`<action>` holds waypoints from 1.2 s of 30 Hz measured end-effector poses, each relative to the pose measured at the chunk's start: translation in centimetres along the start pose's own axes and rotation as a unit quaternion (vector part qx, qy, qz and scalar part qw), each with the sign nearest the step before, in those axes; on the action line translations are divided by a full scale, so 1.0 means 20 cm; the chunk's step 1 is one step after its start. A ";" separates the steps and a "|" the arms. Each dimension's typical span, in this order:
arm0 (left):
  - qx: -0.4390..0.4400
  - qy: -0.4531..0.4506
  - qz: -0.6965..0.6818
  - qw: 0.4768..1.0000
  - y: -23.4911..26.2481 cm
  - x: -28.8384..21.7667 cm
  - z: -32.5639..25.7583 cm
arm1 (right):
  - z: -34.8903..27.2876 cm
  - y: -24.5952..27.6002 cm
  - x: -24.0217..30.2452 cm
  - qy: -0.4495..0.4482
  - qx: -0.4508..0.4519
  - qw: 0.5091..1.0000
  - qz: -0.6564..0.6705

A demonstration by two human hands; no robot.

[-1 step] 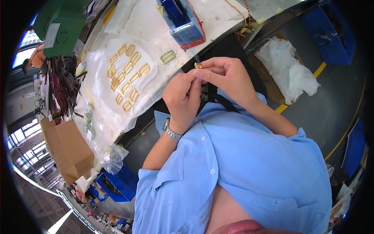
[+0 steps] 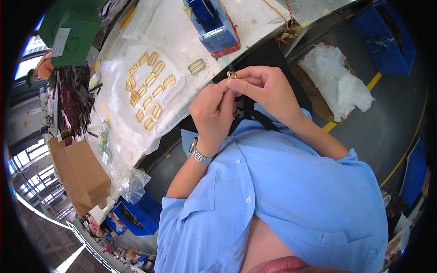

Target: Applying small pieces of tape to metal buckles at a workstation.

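head view: right hand [image 2: 268,88] and left hand [image 2: 214,113] both pinch-grip gold buckle [image 2: 231,75] above white table [image 2: 255,18].

Buckle [image 2: 231,75] pinched between both hands above the surface [image 2: 255,18] edge, loose buckles [image 2: 149,86] on a plastic sheet [image 2: 123,113] left of it, single buckle [image 2: 196,66] just left, tape dispenser [image 2: 211,25] behind, cardboard box [image 2: 82,175] far left, bagged box [image 2: 337,82] on the floor right.
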State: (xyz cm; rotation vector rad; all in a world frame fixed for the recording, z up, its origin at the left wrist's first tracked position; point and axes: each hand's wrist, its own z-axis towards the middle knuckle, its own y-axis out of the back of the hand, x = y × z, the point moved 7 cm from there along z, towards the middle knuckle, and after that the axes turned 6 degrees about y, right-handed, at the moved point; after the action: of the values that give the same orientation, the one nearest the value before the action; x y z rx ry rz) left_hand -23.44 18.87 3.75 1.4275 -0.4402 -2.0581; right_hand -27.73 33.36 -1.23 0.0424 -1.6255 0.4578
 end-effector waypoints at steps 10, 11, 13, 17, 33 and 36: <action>0.231 0.285 -0.193 0.910 -0.01 0.17 0.26 | 0.00 -0.01 -0.03 -0.038 0.038 0.998 0.037; 0.249 0.316 -0.239 0.884 -0.02 0.19 0.27 | 0.00 -0.01 -0.03 -0.038 0.040 0.998 0.041; 0.275 0.333 -0.237 0.870 -0.01 0.21 0.31 | 0.01 -0.01 -0.05 -0.069 0.073 0.993 0.065; 0.327 0.395 -0.263 0.817 -0.02 0.26 0.36 | 0.09 0.03 0.00 0.002 0.093 0.995 -0.034; 0.315 0.439 -0.312 0.781 -0.03 0.30 0.39 | 0.25 -0.01 0.12 0.117 0.061 0.989 -0.063; 0.226 0.365 -0.244 0.869 0.03 0.25 0.34 | 0.24 -0.01 0.12 0.082 0.066 0.990 -0.095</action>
State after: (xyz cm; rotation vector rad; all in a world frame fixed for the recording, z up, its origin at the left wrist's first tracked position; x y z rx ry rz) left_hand -30.75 14.80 2.95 2.6769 -0.2500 -1.5989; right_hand -32.51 32.17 1.05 0.2509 -1.4128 0.4109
